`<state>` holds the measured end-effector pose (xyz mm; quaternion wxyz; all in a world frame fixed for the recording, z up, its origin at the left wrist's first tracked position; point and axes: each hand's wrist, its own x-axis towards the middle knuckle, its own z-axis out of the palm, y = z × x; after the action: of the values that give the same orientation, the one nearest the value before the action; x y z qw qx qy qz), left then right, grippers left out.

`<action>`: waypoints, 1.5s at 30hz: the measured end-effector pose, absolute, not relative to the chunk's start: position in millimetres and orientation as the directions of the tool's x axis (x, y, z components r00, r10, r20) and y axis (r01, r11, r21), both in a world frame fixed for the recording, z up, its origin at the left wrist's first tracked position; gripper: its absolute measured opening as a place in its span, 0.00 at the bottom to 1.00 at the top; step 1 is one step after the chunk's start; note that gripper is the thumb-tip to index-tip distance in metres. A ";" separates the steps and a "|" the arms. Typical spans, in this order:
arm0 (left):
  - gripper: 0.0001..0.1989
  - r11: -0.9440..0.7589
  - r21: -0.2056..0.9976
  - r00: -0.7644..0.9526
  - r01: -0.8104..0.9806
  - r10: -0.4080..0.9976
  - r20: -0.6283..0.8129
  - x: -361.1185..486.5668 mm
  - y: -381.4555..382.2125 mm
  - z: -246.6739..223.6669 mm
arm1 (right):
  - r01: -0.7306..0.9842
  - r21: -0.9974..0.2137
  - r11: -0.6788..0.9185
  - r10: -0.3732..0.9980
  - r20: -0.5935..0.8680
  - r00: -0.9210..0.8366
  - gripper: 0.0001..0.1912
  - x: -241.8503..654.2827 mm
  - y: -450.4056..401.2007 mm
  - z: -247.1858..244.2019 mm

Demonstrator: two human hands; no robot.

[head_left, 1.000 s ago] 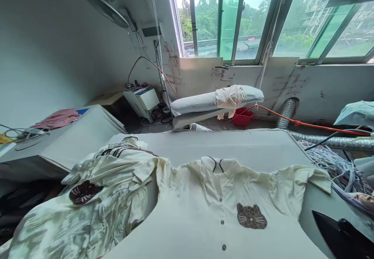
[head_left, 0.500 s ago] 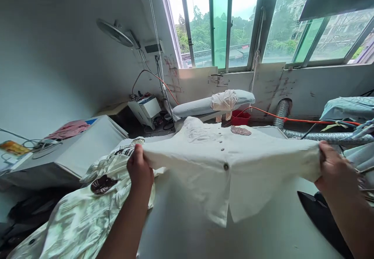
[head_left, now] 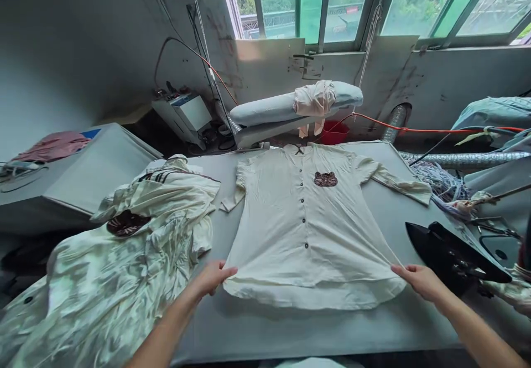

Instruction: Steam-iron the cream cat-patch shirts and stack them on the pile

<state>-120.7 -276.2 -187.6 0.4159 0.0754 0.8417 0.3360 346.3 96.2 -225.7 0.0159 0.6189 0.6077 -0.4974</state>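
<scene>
A cream button-up shirt lies front side up on the pale padded table, its collar away from me and its hem near me. Dark buttons run down its middle, and a brown striped cat-head patch sits on the chest. My left hand pinches the hem's left corner. At the right corner, my right hand grips the same hem, so the cloth stretches between them. Both sleeves lie out to the sides, with the right one extended farther.
A heap of crumpled cream garments lies at the left. On the right rests a black iron, close to my right hand. Behind the table stand a padded sleeve board and a red bucket. An orange hose crosses behind.
The shirt has come down from being held up in the air to lying flat on the table. My hands have moved lower and closer together along its hem. The view tilts further down.
</scene>
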 end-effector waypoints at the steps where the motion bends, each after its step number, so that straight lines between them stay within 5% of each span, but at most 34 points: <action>1: 0.17 0.821 0.562 -0.630 -0.101 0.384 -0.675 -117.5 -285.8 -197.7 | 0.821 -0.540 -0.184 0.779 -0.590 -0.213 0.27 357.9 92.1 -233.5; 5: 0.15 0.934 0.330 -0.715 0.136 0.323 -0.620 -99.2 -299.2 -197.5 | 0.952 -0.301 0.052 0.922 -0.352 -0.162 0.20 366.8 67.6 -227.4; 7: 0.14 0.920 0.305 -0.784 0.245 0.373 -0.496 -73.1 -286.7 -186.0 | 0.919 -0.303 0.250 0.924 -0.208 -0.320 0.18 343.1 39.1 -217.0; 9: 0.12 0.805 0.417 -0.731 0.423 0.575 -0.368 -31.8 -264.2 -181.8 | 0.748 -0.384 0.541 0.766 -0.144 -0.627 0.12 305.9 -0.3 -214.5; 12: 0.07 0.458 0.533 -0.367 0.712 0.889 -0.275 34.8 -228.9 -196.4 | 0.434 -0.411 0.802 0.439 -0.087 -0.894 0.08 252.2 -57.8 -228.1; 16: 0.06 0.384 0.403 -0.270 0.830 0.911 -0.312 70.8 -211.4 -218.0 | 0.461 -0.428 0.778 0.436 -0.161 -0.885 0.05 227.9 -87.6 -244.5; 20: 0.04 0.470 0.447 -0.217 0.761 0.834 -0.507 61.1 -205.7 -204.1 | 0.415 -0.526 0.743 0.328 -0.254 -0.910 0.06 229.8 -73.0 -232.5; 26: 0.09 0.532 0.400 -0.479 0.747 0.847 -0.233 63.1 -163.8 -202.9 | 0.470 -0.495 0.731 0.457 -0.158 -0.875 0.10 202.8 -54.7 -230.6; 32: 0.08 0.478 0.522 -0.346 0.706 0.877 -0.334 48.0 -165.4 -214.0 | 0.355 -0.657 0.665 0.301 -0.198 -0.933 0.04 197.8 -52.0 -228.4; 37: 0.07 0.512 0.547 0.028 0.662 0.712 -0.701 22.6 -122.4 -183.5 | 0.728 -0.488 0.481 0.789 -0.121 -0.603 0.10 255.7 4.4 -229.2; 39: 0.06 0.481 0.579 0.079 0.658 0.721 -0.689 18.6 -67.5 -171.6 | 0.820 -0.395 0.414 0.866 -0.105 -0.488 0.11 271.2 15.4 -233.8; 42: 0.09 0.400 0.572 -0.140 0.716 0.885 -0.443 24.6 45.3 -165.1 | 0.800 -0.341 0.494 0.869 0.174 -0.462 0.11 246.3 9.0 -238.4; 45: 0.20 0.441 0.490 -0.353 0.752 0.897 -0.266 34.1 160.7 -173.0 | 0.723 -0.208 0.659 0.713 0.481 -0.511 0.23 196.2 -0.8 -248.3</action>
<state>34.1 160.7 -173.0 0.2539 0.5087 0.8101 0.1431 196.2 -0.8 -248.3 -0.2721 0.4130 0.8691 0.0095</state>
